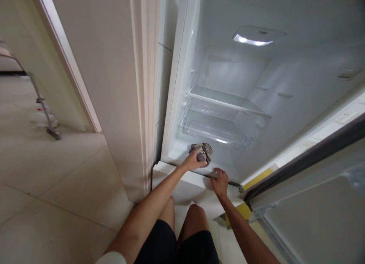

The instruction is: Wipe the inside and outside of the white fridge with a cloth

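Observation:
My left hand [194,160] is closed around a crumpled, dark patterned cloth [205,152] just inside the bottom front of an open fridge [182,142]. To its right, my right hand [220,181] has its fingers curled at the fridge's front lower edge, above the white lower front panel [182,184]. What those fingers hold, if anything, is hidden. Behind the cloth sits a clear plastic drawer [213,133], with a glass shelf [225,98] above it.
The fridge door [319,218] stands open on the right. A lit lamp [253,40] is on the fridge's inner wall. On the left is a beige wall panel [114,85], and beyond it a long-handled floor tool [53,133] rests on the tiled floor [57,195].

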